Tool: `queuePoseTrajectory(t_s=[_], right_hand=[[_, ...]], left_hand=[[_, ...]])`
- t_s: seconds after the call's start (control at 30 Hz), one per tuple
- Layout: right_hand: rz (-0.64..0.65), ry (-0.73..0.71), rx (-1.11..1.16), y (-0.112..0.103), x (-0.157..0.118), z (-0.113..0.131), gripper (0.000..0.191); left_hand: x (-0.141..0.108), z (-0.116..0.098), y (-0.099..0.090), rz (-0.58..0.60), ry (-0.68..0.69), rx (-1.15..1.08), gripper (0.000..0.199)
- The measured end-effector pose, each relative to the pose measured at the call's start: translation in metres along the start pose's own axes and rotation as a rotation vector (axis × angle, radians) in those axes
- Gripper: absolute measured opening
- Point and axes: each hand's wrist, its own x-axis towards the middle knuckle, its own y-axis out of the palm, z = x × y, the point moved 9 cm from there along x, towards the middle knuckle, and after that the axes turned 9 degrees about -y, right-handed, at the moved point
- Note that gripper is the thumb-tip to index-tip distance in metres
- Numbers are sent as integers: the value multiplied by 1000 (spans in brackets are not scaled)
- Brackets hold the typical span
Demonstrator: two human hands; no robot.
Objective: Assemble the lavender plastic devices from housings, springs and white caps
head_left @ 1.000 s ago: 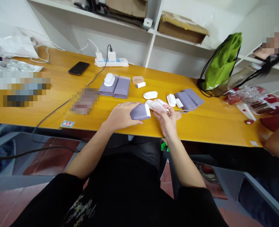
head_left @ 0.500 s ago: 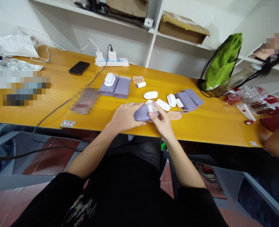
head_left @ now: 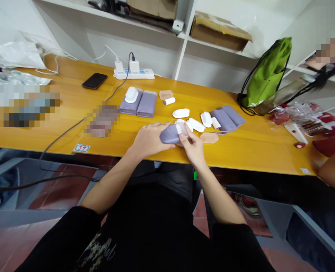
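A purple ribbed case (head_left: 169, 134) with a pale translucent end is held between both hands just above the table's front part. My left hand (head_left: 148, 140) is wrapped around its left end, thumb underneath. The fingers of my right hand (head_left: 194, 148) close on the translucent end, thumb on the near side. A white piece (head_left: 180, 128) shows through that end. Right behind the case lie a white slotted piece (head_left: 195, 125) and a white oval piece (head_left: 181, 113). A translucent peach cap (head_left: 209, 138) lies to the right of my right hand.
Purple cases (head_left: 146, 104) stand back left, one carrying a white piece (head_left: 131, 95). More purple cases (head_left: 227, 120) lie at right. A power strip (head_left: 134, 73), black phone (head_left: 95, 81) and green drawstring bag (head_left: 265, 77) line the back. A cable (head_left: 62, 138) crosses the left edge.
My right fingers and thumb have shifted slightly on the translucent end, and more of the white piece shows. The case is almost in the same place; the things around it have stayed put.
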Motion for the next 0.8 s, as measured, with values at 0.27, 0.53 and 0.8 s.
queuePoseTrajectory(t_s=[0.27, 0.53, 0.8], right_hand=[[13, 32, 39, -6, -2, -2, 101], [80, -118, -119, 7, -5, 16, 104], [264, -135, -328, -6, -2, 26, 104]], left_hand=[[0, -1, 2, 43, -4, 0, 100], [0, -13, 1, 24, -14, 47, 89], [16, -8, 0, 214, -1, -19, 85]])
